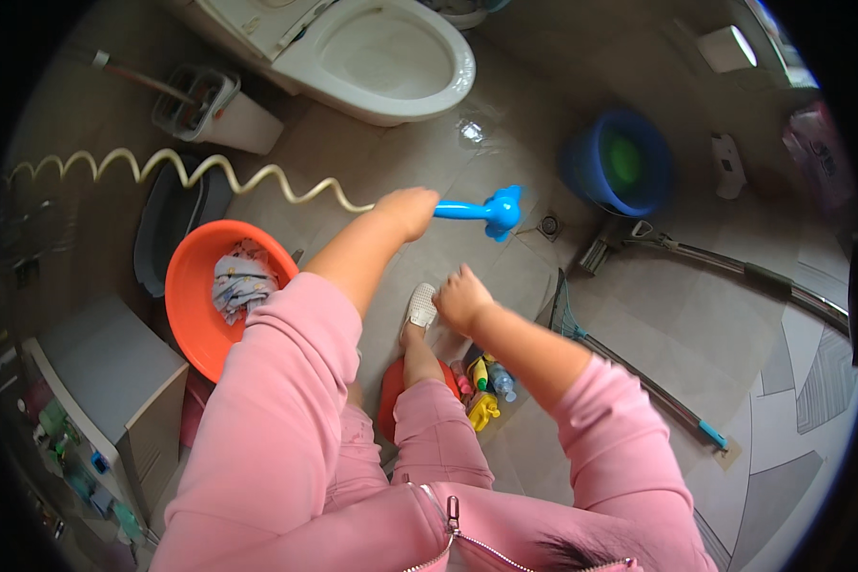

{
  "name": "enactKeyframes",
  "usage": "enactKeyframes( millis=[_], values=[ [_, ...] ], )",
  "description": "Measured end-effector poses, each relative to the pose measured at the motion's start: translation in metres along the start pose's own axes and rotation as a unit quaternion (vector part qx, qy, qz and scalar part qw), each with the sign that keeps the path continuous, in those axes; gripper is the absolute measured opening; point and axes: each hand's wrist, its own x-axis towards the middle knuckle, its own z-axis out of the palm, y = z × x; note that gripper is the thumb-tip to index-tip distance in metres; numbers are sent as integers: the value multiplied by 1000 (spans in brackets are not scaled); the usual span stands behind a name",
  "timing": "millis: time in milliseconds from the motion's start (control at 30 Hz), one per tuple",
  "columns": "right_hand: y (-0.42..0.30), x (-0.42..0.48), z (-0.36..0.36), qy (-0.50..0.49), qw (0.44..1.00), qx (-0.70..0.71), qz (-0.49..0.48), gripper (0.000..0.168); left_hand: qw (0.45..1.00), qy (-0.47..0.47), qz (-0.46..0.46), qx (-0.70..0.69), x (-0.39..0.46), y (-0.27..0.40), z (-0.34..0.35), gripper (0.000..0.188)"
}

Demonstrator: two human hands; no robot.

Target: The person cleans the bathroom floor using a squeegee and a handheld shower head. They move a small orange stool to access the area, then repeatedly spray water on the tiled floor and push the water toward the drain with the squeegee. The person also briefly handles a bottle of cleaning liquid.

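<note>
My left hand (409, 211) is closed around the handle of a blue hand shower (497, 209) with a lobed head. From that fist a cream coiled hose (257, 179) stretches away to the left. My right hand (463, 302) hovers above my white perforated shoe (421, 307), its fingers curled and no object visible in them. Beyond the left forearm stands an orange basin (193, 307) with bunched grey patterned cloth (243, 281) inside. No water is visible coming from the shower head.
A white toilet (429, 93), a mop bucket (247, 125) and a blue bucket (579, 168) surround the tiled floor. A floor drain (549, 226) lies near long-handled tools, including a squeeze mop (715, 264). Several bottles (483, 411) sit by a red stool (393, 397). At left is a cabinet (107, 357).
</note>
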Motion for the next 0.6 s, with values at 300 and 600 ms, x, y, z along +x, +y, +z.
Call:
enactKeyframes(
  millis=[300,600],
  values=[
    [-110,-164,114,0,883,381,272,15,988,45,-135,-69,-7,-20,19,33],
    [-160,-251,132,144,606,478,619,24,953,39,-248,-168,-14,-79,40,33]
  ],
)
